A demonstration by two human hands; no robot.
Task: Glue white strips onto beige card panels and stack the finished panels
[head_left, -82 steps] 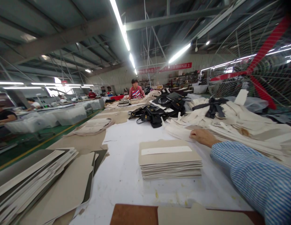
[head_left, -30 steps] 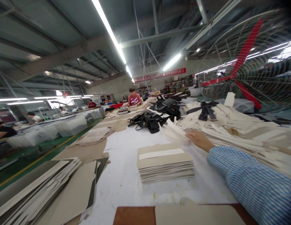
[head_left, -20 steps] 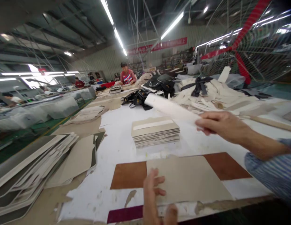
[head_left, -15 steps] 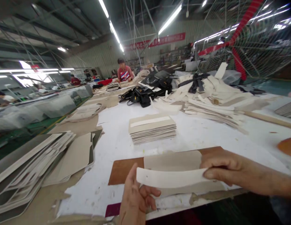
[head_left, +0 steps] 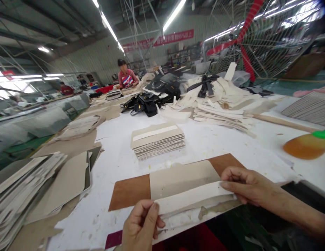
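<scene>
A long white strip [head_left: 188, 197] stretches between my two hands above the near edge of the table. My left hand [head_left: 142, 221] pinches its left end between thumb and fingers. At the other end, my right hand [head_left: 239, 183] grips it the same way. Just behind the strip lies a beige rectangular panel [head_left: 182, 177], resting over a brown piece [head_left: 129, 191] that shows at both sides. Part of the panel's near edge is hidden by the strip. A stack of beige panels [head_left: 159, 148], topped with a white strip [head_left: 155, 132], sits farther back.
Piled grey and beige panels [head_left: 65, 184] lie at the left. Black bags [head_left: 149, 101] and heaped off-white strips [head_left: 222, 94] fill the back. At the right are an orange bottle-like object with a green end [head_left: 306, 146] and another stack [head_left: 309, 108]. A person [head_left: 127, 76] works beyond.
My left hand has closed on the strip's left end, where its fingers were spread before. The strip now tilts up to the right and sits nearer the panel's front edge. The view has shifted right.
</scene>
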